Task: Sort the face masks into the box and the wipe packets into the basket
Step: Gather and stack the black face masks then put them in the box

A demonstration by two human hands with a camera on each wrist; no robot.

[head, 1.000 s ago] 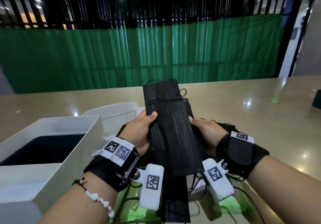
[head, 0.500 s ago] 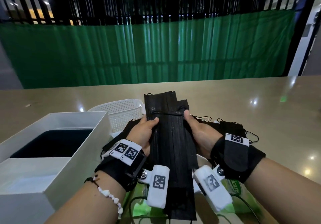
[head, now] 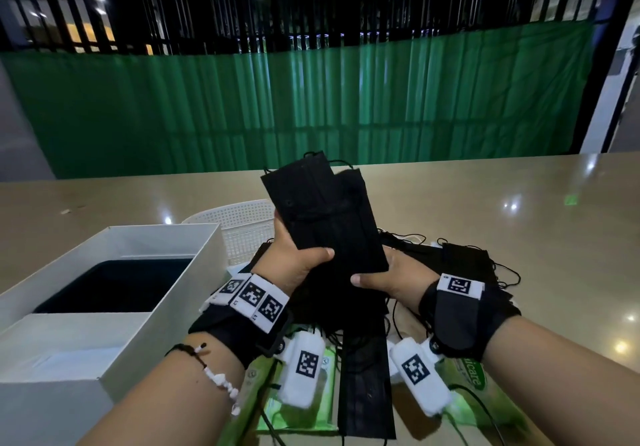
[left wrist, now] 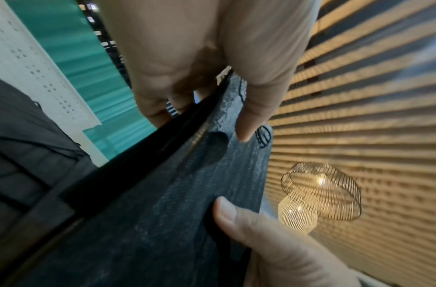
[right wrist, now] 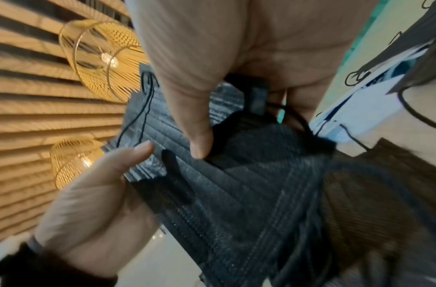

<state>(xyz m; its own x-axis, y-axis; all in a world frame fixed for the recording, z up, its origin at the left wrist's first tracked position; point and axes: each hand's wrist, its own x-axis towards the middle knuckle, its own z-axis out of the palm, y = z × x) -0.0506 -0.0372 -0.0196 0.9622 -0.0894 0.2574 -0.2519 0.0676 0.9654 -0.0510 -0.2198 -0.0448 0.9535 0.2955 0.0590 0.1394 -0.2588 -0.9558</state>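
Note:
A stack of black face masks (head: 322, 217) is held up above the table, tilted to the left. My left hand (head: 301, 248) grips its left edge, with the thumb across the front and the fingers behind. My right hand (head: 384, 276) pinches the lower end of the masks (right wrist: 249, 184) with the thumb on top. In the left wrist view the masks (left wrist: 175, 203) run between my thumb and fingers. The white box (head: 207, 237) stands open at the left, with the white basket (head: 242, 224) behind it. Green wipe packets (head: 301, 411) lie under my wrists.
More black masks (head: 464, 262) lie in a heap on the tan table (head: 519, 237) to the right of my hands. One mask (head: 367, 393) lies flat between the packets, and another wipe packet (head: 474, 383) lies at the lower right. A green curtain hangs beyond the table's far edge.
The mask stack has risen and tilted to the left. My left thumb now lies across its lower front, and my right hand has slid down to the bottom end.

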